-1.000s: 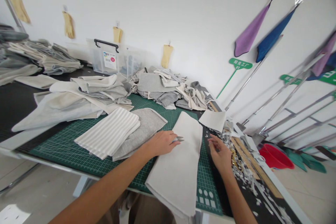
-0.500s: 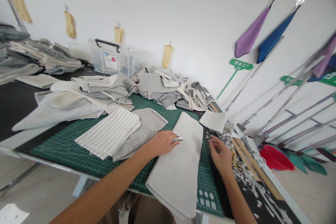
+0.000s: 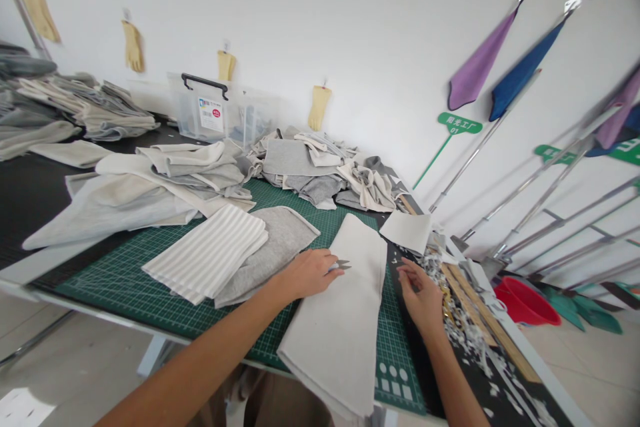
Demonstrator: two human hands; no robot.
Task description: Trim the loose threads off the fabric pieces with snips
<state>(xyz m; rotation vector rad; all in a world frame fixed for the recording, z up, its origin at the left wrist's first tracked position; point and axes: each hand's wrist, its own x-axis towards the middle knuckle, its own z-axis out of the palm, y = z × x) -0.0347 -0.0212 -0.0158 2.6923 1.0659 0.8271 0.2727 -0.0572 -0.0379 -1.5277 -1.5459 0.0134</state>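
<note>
My left hand [image 3: 314, 273] is closed around a small pair of thread snips [image 3: 341, 265], whose pointed metal blades stick out past the fingers, slightly parted. It rests over the left edge of a long, folded off-white fabric piece [image 3: 345, 327] lying on the green cutting mat [image 3: 395, 347]. The near end of that fabric hangs over the table's front edge. Right of the fabric, over the black tabletop, is my right hand [image 3: 421, 293], with thumb and fingertips drawn together; whatever they pinch is too small to make out. Small white scraps lie near its fingertips.
Striped folded cloth [image 3: 207, 250] and grey fabric [image 3: 280, 247] lie to the left. Fabric piles [image 3: 305, 167] and a clear plastic box [image 3: 215, 110] stand behind. Wooden strips [image 3: 493, 320] and shredded trimmings [image 3: 465, 327] line the right side. A red basin [image 3: 527, 300] sits on the floor.
Both hands and the fabric stay in place. The blades of the snips show slightly farther out from my left hand.
</note>
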